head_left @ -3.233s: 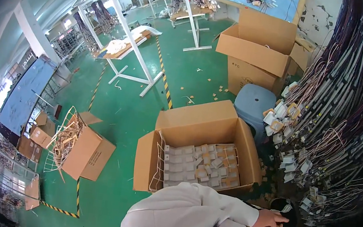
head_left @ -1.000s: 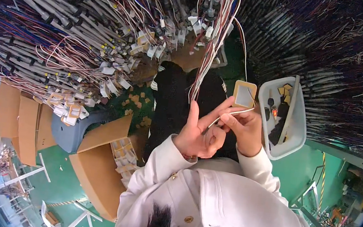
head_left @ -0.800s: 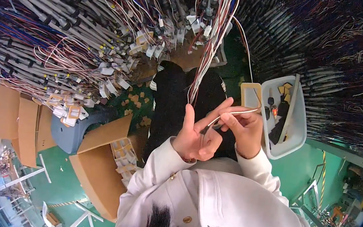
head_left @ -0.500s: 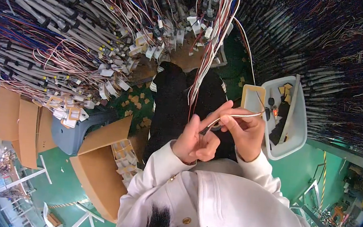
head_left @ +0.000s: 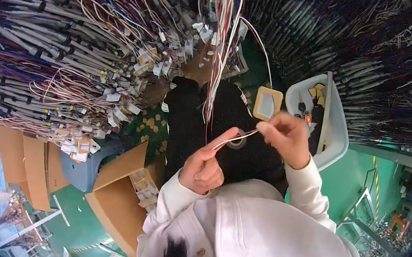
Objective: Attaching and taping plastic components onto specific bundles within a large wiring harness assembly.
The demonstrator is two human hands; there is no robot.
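Observation:
In front of my lap my left hand (head_left: 203,170) has its index finger stretched along thin white and dark red wires (head_left: 229,140), its other fingers curled in around them. My right hand (head_left: 289,138) pinches the same wires between thumb and fingertips. The stretch between the hands is taut. Behind it, over my dark trousers, shows a translucent ring (head_left: 236,143), perhaps a tape roll. A square tan-edged pad with a pale centre (head_left: 268,104) is just beyond my right fingertips, near a white wire's end. A hanging bundle of red and white wires (head_left: 219,53) comes down ahead of me.
A pale plastic bin (head_left: 336,139) with tan pieces and small tools sits at my right. At my left stand an open cardboard box (head_left: 114,204) and a blue-grey stool (head_left: 79,167). Dense racks of sleeved cables (head_left: 49,22) line both sides. Tan scraps litter the green floor.
My hands have moved apart, the left down and left, the right slightly up, stretching the wires between them. The tan-edged pad shows more fully. The whole view has shifted a little.

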